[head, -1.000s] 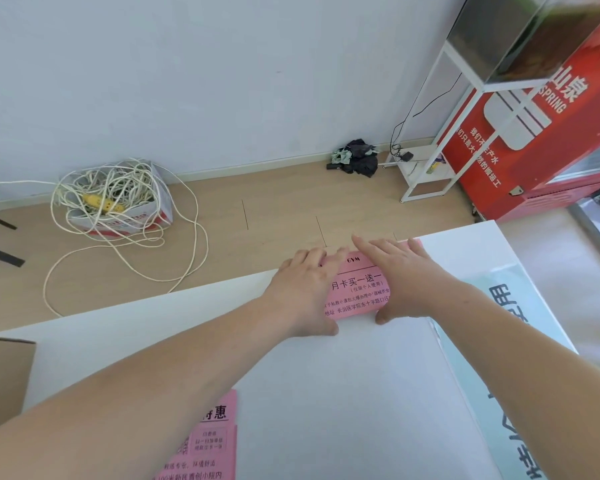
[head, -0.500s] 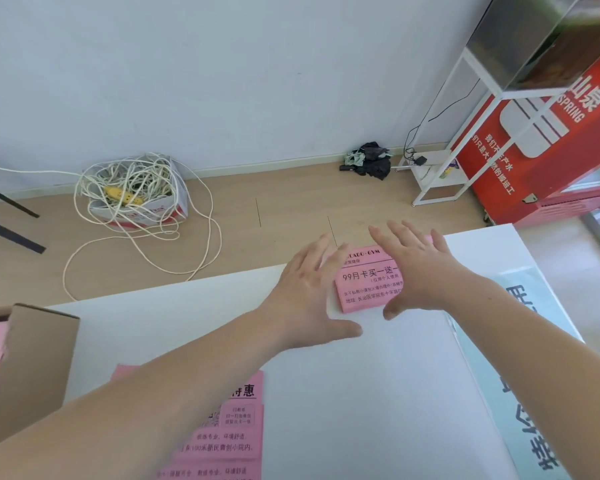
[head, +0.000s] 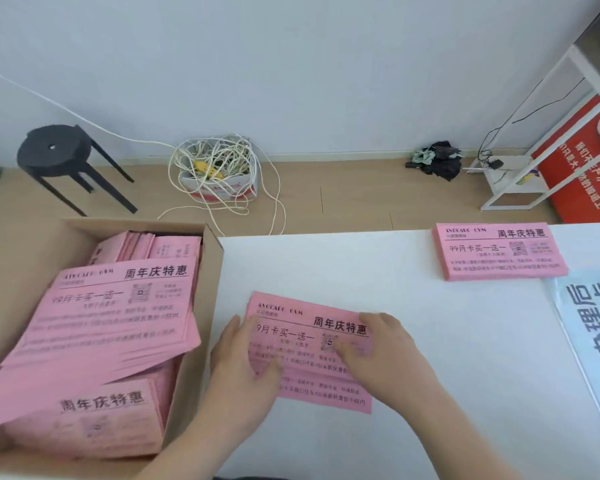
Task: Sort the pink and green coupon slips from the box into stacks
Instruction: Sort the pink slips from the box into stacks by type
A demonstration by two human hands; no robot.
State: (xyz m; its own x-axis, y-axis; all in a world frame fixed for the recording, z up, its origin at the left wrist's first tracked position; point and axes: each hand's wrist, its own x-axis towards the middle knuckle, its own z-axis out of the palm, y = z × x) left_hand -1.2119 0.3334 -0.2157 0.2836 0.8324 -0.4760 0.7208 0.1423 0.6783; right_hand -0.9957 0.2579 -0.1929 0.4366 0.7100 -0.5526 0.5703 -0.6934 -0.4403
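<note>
A small spread of pink coupon slips (head: 312,323) lies on the white table in front of me. My left hand (head: 243,365) rests on its left edge with fingers nearly straight. My right hand (head: 378,355) lies flat on its right part. A squared pink stack (head: 499,252) sits at the table's far right. The cardboard box (head: 215,268) on the left holds several loose, fanned pink slips (head: 111,317). No green slips show.
A pale blue printed sheet (head: 589,334) lies along the table's right edge. On the floor beyond stand a black stool (head: 54,150), a box of tangled white cord (head: 219,171), a white rack (head: 520,181) and a red sign (head: 582,168).
Both hands left the far pink stack and came back to the loose pink slips near me. The view swung left, bringing the box into sight.
</note>
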